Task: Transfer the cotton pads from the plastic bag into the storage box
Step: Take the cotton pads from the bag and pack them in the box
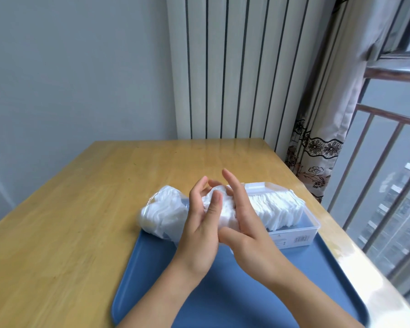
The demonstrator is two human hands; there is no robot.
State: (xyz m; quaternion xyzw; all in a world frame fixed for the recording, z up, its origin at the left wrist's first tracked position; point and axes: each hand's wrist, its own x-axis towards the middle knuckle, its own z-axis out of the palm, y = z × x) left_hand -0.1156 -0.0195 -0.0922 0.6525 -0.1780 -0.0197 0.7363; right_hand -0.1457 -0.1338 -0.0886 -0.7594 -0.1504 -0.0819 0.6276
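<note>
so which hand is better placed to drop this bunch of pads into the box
Right, probably. Both hands hold the bunch of cotton pads between them, but the right hand lies on the storage box side; the left hand is nearer the plastic bag.

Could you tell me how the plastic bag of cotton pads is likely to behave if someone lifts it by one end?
The plastic bag looks thin and crumpled, so it would probably sag rather than hold its shape. Its filling of soft white cotton pads, like those both hands hold, suggests that it is light for its bulk. If its mouth is open, loose pads might spill out onto the tray.
</note>
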